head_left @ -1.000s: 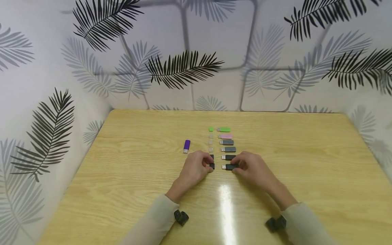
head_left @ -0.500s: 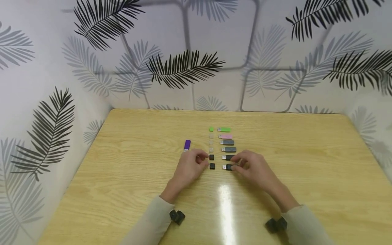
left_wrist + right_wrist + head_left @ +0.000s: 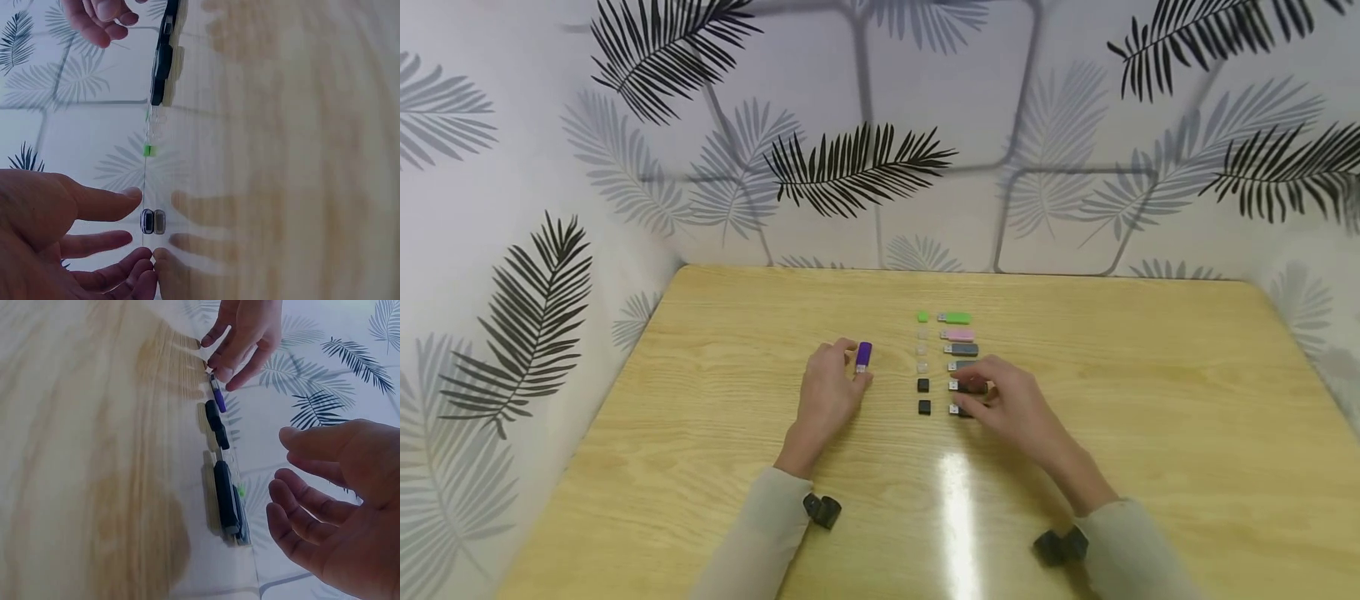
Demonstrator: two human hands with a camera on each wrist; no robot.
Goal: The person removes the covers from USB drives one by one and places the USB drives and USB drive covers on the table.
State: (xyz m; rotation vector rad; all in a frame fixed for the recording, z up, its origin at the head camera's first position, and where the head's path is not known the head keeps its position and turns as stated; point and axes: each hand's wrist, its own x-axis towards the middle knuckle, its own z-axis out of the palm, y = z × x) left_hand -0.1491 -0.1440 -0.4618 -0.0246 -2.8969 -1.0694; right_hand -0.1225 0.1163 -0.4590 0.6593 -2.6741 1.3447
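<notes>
A purple USB stick (image 3: 864,356) lies on the table, its metal plug toward the person. My left hand (image 3: 827,387) is around it with thumb and fingers spread; in the left wrist view the stick's end (image 3: 147,222) shows between thumb and fingers, with gaps to both. My right hand (image 3: 1018,400) hovers over two black USB sticks (image 3: 977,387), fingers loosely bent. The right wrist view shows that hand (image 3: 350,500) apart from a black stick (image 3: 226,497) and holding nothing. Two black caps (image 3: 923,385) sit left of the black sticks.
Beyond the black sticks lie grey USB sticks (image 3: 962,350), a pink one (image 3: 958,335) and a green one (image 3: 957,318), in a column. Left of them runs a column of clear caps (image 3: 922,350) topped by a green cap (image 3: 922,317). A leaf-patterned wall (image 3: 940,217) borders the wooden table (image 3: 700,367).
My left hand has moved left from the black caps to the purple USB stick. My right hand has lifted off the black USB sticks and shifted slightly left over them.
</notes>
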